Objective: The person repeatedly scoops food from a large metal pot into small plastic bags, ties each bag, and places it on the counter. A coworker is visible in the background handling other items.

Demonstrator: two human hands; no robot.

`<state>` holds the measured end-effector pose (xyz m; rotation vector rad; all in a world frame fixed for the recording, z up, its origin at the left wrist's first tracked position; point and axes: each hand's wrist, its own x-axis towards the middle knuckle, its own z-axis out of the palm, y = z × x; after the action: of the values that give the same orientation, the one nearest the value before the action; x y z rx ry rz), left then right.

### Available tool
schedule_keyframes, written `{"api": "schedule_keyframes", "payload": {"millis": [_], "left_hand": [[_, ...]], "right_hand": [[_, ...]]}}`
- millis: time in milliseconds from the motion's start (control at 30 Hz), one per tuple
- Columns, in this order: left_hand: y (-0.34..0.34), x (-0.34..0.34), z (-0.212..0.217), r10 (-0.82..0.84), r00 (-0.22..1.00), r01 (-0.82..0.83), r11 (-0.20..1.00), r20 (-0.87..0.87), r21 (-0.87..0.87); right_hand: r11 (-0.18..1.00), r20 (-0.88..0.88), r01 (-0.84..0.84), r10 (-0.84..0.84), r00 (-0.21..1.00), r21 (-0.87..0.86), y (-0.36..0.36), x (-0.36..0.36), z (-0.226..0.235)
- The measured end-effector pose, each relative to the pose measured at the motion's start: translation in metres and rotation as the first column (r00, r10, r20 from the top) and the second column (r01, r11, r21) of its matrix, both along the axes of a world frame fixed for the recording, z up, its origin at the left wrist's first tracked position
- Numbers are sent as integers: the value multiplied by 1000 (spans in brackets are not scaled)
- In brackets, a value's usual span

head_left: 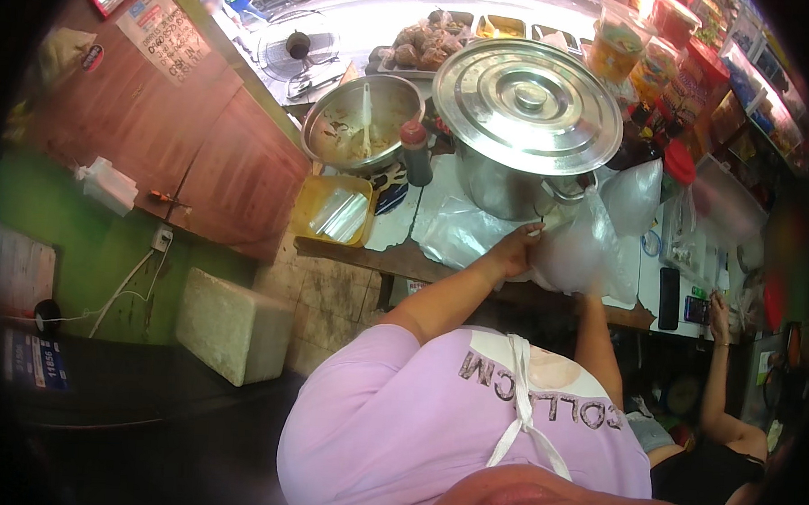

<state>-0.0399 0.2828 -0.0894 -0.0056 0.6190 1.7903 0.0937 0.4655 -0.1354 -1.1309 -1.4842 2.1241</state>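
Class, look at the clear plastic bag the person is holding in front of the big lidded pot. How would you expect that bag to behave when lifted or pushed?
The clear plastic bag looks thin and crumpled, so it is probably floppy and will sag. It seems puffed out between the left hand and the right hand, so it likely needs support from both. Its glossy film may be slippery.

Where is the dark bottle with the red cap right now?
In the head view, the bottle stands upper centre on the counter, between the open metal bowl on its left and the big lidded pot on its right.

Wearer: lilac short-sleeved T-shirt (388, 423), glittery lettering across the chest, white apron straps (520, 402) tied in front; forearms bare.
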Motion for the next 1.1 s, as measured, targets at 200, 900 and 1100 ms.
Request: {"api": "schedule_keyframes", "payload": {"millis": [200,900,1100], "left_hand": [[3,-3,11,39,999,-39,999,15,7],[-37,24,62,-32,582,-170,973,-813,-160],[-13,42,81,-123,211,27,992,-970,-120]], "right_hand": [[1000,3,-3,3,1000,10,3,-5,-4],[975,-514,62,58,856,213,-5,57,186],[437,-18,-16,75,997,899,-92,5,195]]}}
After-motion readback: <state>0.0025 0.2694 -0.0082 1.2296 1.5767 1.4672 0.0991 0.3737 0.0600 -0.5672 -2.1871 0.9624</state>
